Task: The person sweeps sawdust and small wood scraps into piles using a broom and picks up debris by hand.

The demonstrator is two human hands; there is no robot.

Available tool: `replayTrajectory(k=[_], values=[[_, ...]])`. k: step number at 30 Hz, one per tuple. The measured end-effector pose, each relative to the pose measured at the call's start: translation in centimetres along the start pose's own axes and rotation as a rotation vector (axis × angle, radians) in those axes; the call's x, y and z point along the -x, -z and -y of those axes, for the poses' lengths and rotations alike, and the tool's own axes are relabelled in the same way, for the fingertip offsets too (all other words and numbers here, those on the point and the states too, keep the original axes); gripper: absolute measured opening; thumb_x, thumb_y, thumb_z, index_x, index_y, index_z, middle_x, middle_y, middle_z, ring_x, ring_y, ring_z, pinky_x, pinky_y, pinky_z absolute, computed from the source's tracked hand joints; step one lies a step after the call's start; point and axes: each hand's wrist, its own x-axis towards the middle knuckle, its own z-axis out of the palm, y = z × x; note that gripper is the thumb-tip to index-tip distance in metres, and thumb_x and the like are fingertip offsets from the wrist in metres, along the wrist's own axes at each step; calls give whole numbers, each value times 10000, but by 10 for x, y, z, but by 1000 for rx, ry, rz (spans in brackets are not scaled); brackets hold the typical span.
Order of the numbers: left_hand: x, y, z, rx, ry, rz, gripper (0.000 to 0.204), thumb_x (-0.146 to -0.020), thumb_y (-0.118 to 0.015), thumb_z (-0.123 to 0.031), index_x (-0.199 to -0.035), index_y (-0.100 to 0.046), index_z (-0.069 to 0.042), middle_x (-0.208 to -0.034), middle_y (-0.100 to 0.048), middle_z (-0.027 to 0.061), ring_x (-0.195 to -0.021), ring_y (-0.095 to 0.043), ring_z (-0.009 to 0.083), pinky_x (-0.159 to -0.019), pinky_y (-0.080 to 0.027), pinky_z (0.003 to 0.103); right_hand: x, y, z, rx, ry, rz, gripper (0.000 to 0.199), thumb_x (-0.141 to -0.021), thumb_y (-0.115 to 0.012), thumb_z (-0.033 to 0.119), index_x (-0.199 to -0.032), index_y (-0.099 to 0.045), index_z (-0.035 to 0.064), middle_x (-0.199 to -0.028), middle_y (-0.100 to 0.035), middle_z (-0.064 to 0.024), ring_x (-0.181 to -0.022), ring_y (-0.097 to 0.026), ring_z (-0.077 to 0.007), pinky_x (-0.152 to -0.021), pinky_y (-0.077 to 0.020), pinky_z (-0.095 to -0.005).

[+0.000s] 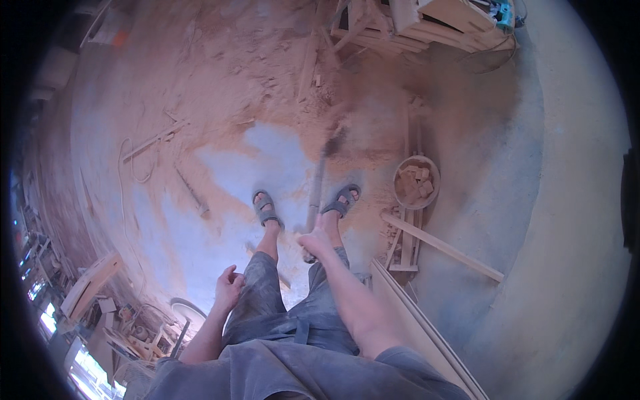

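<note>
sawdust [200, 87] all around, one broom in one hand

one broom [315, 200] slants across the floor between two feet, its grey handle pointing away from the body and its single dark head [335, 141] blurred where it meets the dust. the right hand [319, 239] is wrapped around the near end of the handle, in front of the right shin. the left hand [230, 287] hangs half open beside the left thigh, fingers loosely curled, well apart from the broom.

two dark strapped sandals, the left one [265, 208] and the right one [343, 200], stand on either side of the handle. pale floor [260, 160] shows in patches through the dust.

to the right sits one round bucket [437, 190] of wood offcuts [415, 180], too jumbled to count. one long plank [447, 247] lies slanted just below it, and one large flat panel [427, 327] stands near the right leg.

to the left, one thin wooden strip [155, 140] lies near one pale cord [125, 200]. at the upper right, one blue-green power tool [501, 13] rests on stacked wood [407, 30].
</note>
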Motion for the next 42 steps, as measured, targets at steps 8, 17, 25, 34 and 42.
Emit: replayTrajectory(k=[8, 17, 25, 34, 42], values=[[-7, 93, 31, 6, -42, -108, 563, -894, -616, -138, -1376, -471, 112, -902, -705, 130, -779, -678, 173, -755, -540, 306, 113, -38, 39, -291, 40, 172, 1032, -681, -627, 1, -1597, -161, 90, -958, -641, -153, -701, -634, -215, -602, -510, -333], [-19, 121, 73, 116, 36, -55, 612, -901, -623, -125, -1418, -408, 124, -945, -695, 135, -763, -663, 175, -704, -513, 274, 75, 88, -30, -389, -233, -138, 720, -778, -561, -38, -1461, -386, 106, -836, -646, -162, -599, -626, -198, -487, -517, -336], [1, 139, 107, 90, 89, -82, 609, -888, -609, -130, -1397, -423, 149, -917, -702, 142, -768, -674, 177, -732, -530, 293, 85, -128, 48, -255, -44, 85, 1005, -653, -625, 4, -1571, -218, 52, -909, -649, -181, -691, -656, -245, -574, -521, -357], [-10, 132, 58, 173, 57, -24, 595, -933, -609, -117, -1429, -385, 123, -955, -697, 130, -761, -657, 166, -708, -513, 275, 154, 6, -4, -677, -324, -203, 801, -722, -581, -16, -1469, -423, 228, -721, -566, -80, -477, -536, -180, -436, -457, -327], [-10, 115, 52, 76, 84, 72, 596, -943, -598, -121, -1439, -373, 120, -981, -688, 146, -784, -661, 172, -714, -516, 274, 105, -48, -6, -642, -251, 3, 900, -717, -605, -12, -1510, -254, 229, -687, -571, -104, -478, -554, -200, -411, -446, -361]])
